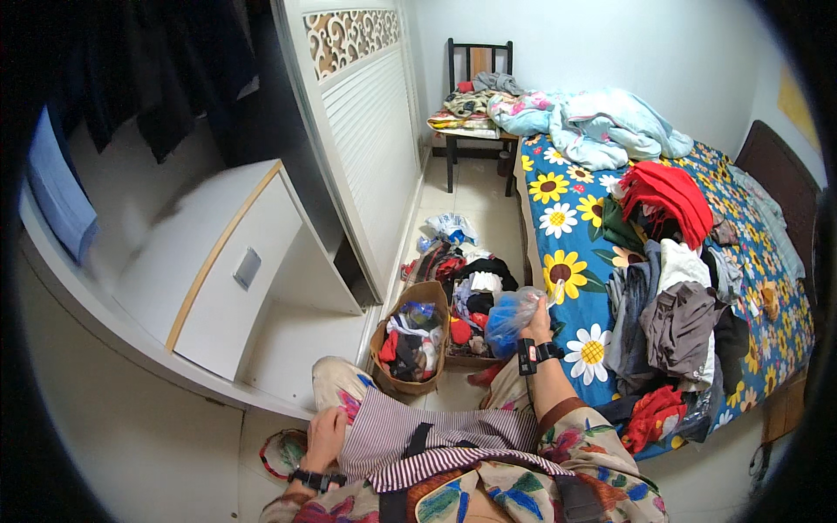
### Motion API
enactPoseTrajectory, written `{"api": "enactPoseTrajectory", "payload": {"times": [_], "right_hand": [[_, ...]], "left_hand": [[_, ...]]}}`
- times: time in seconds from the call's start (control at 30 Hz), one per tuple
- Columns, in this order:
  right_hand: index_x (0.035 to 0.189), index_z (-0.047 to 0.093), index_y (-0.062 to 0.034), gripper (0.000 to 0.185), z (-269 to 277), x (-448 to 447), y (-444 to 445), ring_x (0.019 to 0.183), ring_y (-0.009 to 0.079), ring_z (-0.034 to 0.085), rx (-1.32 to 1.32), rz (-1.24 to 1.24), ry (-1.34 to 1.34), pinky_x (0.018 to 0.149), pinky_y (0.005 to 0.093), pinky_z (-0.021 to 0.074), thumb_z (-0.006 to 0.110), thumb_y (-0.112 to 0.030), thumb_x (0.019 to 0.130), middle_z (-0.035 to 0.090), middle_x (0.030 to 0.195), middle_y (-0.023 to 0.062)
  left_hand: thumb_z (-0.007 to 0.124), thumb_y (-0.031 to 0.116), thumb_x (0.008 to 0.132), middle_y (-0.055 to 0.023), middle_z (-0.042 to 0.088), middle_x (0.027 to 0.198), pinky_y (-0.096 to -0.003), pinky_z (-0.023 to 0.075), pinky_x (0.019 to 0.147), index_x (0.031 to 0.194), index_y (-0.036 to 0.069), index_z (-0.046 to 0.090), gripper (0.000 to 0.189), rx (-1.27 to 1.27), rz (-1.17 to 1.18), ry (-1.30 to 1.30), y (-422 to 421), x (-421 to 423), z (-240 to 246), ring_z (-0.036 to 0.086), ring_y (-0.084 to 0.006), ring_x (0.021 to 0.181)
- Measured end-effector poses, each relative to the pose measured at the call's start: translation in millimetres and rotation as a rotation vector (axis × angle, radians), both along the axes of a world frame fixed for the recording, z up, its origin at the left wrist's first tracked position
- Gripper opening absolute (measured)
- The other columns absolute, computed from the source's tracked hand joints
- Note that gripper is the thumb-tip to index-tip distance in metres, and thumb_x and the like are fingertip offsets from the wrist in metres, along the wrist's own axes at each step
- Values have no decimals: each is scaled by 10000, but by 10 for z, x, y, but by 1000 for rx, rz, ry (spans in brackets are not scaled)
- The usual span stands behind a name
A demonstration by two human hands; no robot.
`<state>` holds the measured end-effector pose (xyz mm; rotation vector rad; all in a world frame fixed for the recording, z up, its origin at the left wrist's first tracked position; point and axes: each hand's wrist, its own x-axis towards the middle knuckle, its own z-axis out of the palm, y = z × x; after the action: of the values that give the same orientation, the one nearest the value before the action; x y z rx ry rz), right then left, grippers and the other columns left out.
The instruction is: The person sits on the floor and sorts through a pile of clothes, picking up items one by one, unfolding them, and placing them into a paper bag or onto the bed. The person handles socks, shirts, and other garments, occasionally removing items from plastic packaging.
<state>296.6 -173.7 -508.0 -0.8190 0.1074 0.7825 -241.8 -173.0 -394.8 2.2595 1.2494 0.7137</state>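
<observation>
My right hand (540, 320) grips a clear plastic bag (516, 310) with something blue inside, held beside the bed's near edge. Below and left of it, a cardboard box of clothes (471, 353) stands on the floor. My left hand (327, 431) rests near my left knee, its fingers curled, against the striped apron (399, 425) over my lap. Whether those fingers hold a bit of cloth cannot be seen. In front of my knees stands a brown paper bag (382, 359) filled with mixed garments.
Clothes are piled on the floral bed (543, 216), including a red fringed scarf (673, 196). A chair (480, 59) holding folded fabric stands at the back. At left is an open wardrobe with a white drawer unit (222, 287). Plastic bags (451, 229) lie on the floor.
</observation>
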Motion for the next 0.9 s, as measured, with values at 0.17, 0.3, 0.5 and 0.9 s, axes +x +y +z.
{"api": "enactPoseTrajectory", "payload": {"times": [0.17, 0.3, 0.5, 0.9], "right_hand": [[1126, 616, -82, 458, 12, 34, -58, 767, 224, 606, 64, -14, 53, 700, 342, 529, 416, -481, 1026, 642, 938, 81], [1132, 578, -110, 411, 101, 54, -146, 802, 202, 608, 208, -15, 40, 697, 357, 542, 372, -455, 1043, 622, 954, 74], [1293, 524, -56, 497, 495, -68, -140, 1094, 285, 605, 229, -68, -103, 967, 454, 496, 349, -452, 1049, 607, 1238, 106], [1301, 515, -66, 457, 645, -301, 17, 1119, 252, 573, 321, 60, -90, 1002, 413, 457, 347, -416, 1061, 601, 1229, 91]], "left_hand": [[614, 114, 836, -157, 573, 697, -482, 453, 605, 709, 36, 527, 172, 292, 253, 85, 71, 215, -449, 581, -372, 674], [632, 104, 811, -145, 569, 676, -483, 449, 573, 683, 49, 517, 180, 345, 349, 83, 19, 240, -582, 572, -369, 649], [602, 112, 865, -128, 511, 600, -384, 408, 517, 701, -7, 534, 214, 67, 389, -92, 335, 451, 32, 502, -227, 527], [587, 215, 935, -134, 611, 617, -341, 480, 578, 791, -30, 628, 287, -92, -35, -352, 1350, 1671, 362, 620, -184, 580]]}}
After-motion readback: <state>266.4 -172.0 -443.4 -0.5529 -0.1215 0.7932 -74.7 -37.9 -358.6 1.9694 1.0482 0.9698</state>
